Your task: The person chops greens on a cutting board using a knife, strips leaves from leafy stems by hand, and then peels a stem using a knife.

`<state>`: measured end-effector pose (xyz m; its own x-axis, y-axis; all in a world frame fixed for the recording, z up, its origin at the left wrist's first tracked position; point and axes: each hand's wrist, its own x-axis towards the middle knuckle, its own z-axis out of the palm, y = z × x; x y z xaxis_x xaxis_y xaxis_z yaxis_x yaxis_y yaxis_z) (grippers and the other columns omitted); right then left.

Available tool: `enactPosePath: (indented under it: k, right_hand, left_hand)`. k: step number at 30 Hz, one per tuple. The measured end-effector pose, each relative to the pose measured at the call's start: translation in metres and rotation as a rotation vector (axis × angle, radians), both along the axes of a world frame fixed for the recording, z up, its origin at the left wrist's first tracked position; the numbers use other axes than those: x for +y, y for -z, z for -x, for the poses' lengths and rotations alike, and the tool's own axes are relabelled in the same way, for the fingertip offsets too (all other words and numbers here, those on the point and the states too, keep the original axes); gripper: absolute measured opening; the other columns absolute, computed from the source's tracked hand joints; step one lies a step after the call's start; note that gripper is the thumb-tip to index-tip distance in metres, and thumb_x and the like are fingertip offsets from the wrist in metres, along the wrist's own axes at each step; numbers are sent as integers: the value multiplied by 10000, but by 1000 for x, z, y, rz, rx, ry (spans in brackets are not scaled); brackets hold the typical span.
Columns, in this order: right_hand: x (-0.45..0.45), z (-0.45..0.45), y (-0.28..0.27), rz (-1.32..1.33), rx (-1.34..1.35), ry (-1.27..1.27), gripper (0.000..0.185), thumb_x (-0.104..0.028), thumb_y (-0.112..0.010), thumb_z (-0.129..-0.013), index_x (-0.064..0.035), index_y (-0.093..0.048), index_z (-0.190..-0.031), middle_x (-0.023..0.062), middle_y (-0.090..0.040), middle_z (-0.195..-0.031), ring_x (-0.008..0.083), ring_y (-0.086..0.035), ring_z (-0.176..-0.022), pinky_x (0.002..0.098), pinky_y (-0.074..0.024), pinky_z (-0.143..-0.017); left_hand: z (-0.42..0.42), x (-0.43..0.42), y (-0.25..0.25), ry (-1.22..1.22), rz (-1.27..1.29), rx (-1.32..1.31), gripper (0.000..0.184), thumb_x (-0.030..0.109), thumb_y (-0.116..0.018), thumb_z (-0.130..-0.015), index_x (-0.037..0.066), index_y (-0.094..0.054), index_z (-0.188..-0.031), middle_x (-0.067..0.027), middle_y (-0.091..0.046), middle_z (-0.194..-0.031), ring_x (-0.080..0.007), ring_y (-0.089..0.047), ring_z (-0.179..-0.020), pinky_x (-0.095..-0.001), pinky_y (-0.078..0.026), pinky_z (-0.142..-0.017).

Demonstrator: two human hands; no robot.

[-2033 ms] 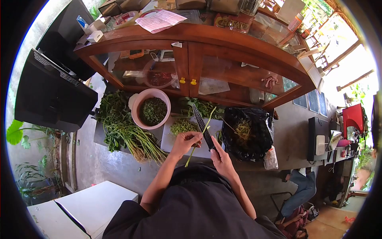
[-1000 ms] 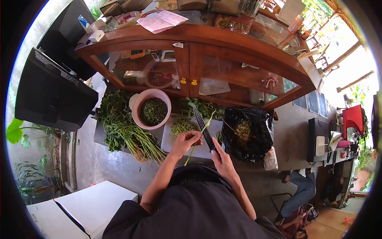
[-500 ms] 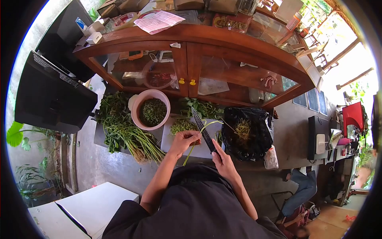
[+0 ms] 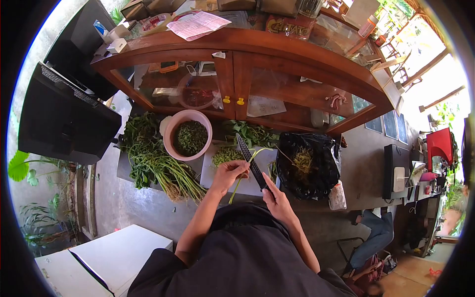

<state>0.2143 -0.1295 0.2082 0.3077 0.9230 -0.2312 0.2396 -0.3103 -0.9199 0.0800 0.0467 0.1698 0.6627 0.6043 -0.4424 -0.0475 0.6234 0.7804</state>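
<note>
My left hand (image 4: 229, 176) is closed, pinching a long green stem (image 4: 236, 190) that runs down toward my body, with its other end curving past the blade. My right hand (image 4: 277, 199) is wrapped around the handle of a dark knife (image 4: 251, 162) with a dotted blade, its tip pointing away from me. The blade lies against or just beside the stem; I cannot tell which. Under both hands is a white cutting board (image 4: 208, 174), with a heap of chopped greens (image 4: 226, 155) on it. Leafy greens (image 4: 250, 132) lie behind the board.
Left of the board stand a pink tub (image 4: 167, 142) of chopped greens and a large bunch of leafy stems (image 4: 163, 168). On the right, a black plastic bag (image 4: 287, 180) contains plant scraps. A glass-doored wooden cabinet (image 4: 232, 44) borders the back. Someone in jeans (image 4: 372, 236) sits at lower right.
The knife has shifted slightly along the stem, its tip a little further left. My left hand keeps its pinch on the stem, nearly in the same place.
</note>
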Motion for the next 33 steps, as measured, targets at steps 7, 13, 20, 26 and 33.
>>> enactPosePath:
  k: [7,13,20,26,33]
  right_hand:
    - [0,0,2,-50,27,34,542,-109,-493,-997,-150,-332,-1513,17,-450,-691,87,-404,-637,246,-404,-619]
    - [2,0,4,-27,39,41,535,-110,-490,-1001,-138,-333,-1512,12,-431,-685,83,-392,-630,243,-392,-607]
    - [-2,-1,4,-20,-7,15,555,-101,-502,-989,-157,-330,-1514,16,-414,-666,90,-381,-617,245,-388,-601]
    - [-6,0,4,7,-1,12,564,-98,-504,-985,-167,-326,-1516,24,-413,-660,91,-381,-618,249,-392,-601]
    - [-2,2,6,-42,8,19,537,-126,-496,-997,-155,-338,-1510,27,-447,-683,94,-404,-627,254,-404,-609]
  left_hand:
    - [-3,-3,8,46,-55,23,219,219,-717,-900,17,-717,-985,-23,-675,-826,-109,-651,-752,-278,-567,-702]
    - [2,-4,-6,11,-63,10,256,241,-692,-919,2,-711,-1008,-31,-673,-879,-114,-643,-793,-299,-573,-719]
    - [0,0,-5,-32,-93,40,278,230,-695,-916,-14,-699,-1048,-45,-678,-910,-112,-637,-782,-297,-570,-717]
    - [1,2,-3,46,-137,70,265,218,-714,-902,-18,-706,-1022,-47,-678,-841,-114,-637,-749,-283,-557,-671]
    - [1,-1,0,16,-102,67,258,218,-727,-891,-7,-709,-1015,-37,-677,-843,-119,-648,-766,-274,-558,-668]
